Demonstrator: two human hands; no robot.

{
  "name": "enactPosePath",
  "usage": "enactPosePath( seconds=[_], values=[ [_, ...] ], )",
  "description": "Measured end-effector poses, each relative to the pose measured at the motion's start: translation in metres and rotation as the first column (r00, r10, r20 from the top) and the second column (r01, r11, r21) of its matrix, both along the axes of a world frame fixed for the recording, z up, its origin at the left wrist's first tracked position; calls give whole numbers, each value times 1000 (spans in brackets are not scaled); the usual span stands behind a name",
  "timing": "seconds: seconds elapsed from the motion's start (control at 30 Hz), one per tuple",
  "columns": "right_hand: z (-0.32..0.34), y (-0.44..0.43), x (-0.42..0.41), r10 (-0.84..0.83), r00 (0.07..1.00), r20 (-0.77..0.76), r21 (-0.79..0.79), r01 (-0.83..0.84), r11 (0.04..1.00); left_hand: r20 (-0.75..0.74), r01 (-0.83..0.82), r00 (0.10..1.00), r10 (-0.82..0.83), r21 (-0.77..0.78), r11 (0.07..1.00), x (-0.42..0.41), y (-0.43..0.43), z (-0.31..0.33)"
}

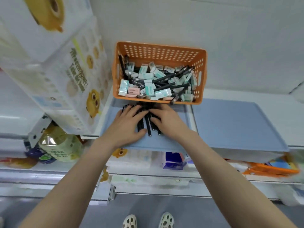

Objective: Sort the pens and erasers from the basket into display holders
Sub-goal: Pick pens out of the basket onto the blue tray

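While the head view looks down on a white shelf (246,89), an orange basket (158,51) with perforated walls is seen standing at the back of it. The basket is filled with a mixed heap of black pens (166,78) and wrapped erasers (162,92), mostly white-green, with a few pink erasers (133,91) at the near left corner. One pen tip is poked out over the near rim.

Just in front of the basket, touching it, a pale blue tray (153,143) is laid. A bundle of black pens (148,127) is lain on this tray, roughly parallel, ends toward the viewer. The bundle is covered from the left by the left hand (127,124), fingers spread wide and flat on the pens, thumb at the near end. The right hand (167,120) is laid on the bundle from the right, fingers nearly straight and pressed on the pens, fingertips almost meeting the left hand. Nothing is gripped by either hand.

A second blue tray (233,125) is placed just beside the first, to the right.

At the left, large tissue packs (57,71) with yellow cartoon figures are stacked. A bottle (60,145) is seen below them. On the lower shelf a purple pack (172,162) and an orange object (271,169) are seen, blurred. Pale shoes (130,220) are visible at the bottom.
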State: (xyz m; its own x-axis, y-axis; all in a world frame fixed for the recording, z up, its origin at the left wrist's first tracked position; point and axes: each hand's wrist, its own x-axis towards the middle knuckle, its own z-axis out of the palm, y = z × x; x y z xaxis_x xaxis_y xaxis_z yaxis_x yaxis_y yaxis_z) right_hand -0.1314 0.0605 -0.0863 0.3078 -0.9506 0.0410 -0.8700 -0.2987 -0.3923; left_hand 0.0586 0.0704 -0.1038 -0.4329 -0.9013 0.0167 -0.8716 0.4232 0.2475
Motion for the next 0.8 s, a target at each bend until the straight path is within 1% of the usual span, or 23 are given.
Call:
enactPosePath(
  seconds=[0.13,0.3,0.37,0.43,0.5,0.57,0.6,0.63,0.7,0.73,0.8],
  values=[
    [1,-2,-6,82,997,-3,2,-82,997,-93,-42,995,43,8,999,-3,2,0],
    [6,-2,-6,129,991,-18,-41,-130,991,-95,-63,994,60,-25,998,-6,4,4],
    [15,0,-10,162,986,-27,-106,-164,981,-136,-72,989,53,-141,987,-10,4,10],
    [31,2,-19,204,979,28,-197,-194,961,-213,-129,975,70,-278,952,-16,4,22],
    [48,0,-35,191,975,116,-316,-146,938,-285,-193,954,90,-360,913,-22,1,41],
    [61,-10,-56,117,977,178,-387,-40,921,-325,-234,940,105,-387,892,-29,-6,55],
    [64,-20,-67,83,983,166,-399,-10,917,-329,-246,938,113,-397,884,-32,-11,60],
    [66,-30,-77,62,992,109,-394,-14,919,-322,-255,938,125,-401,880,-36,-17,63],
    [64,-47,-87,78,994,-81,-340,-101,935,-285,-257,947,147,-398,881,-47,-32,67],
    [62,-52,-86,103,983,-151,-310,-146,939,-262,-248,953,151,-390,887,-52,-41,69],
    [60,-59,-81,146,962,-231,-291,-211,933,-210,-218,966,148,-365,905,-61,-58,72]
  ],
)
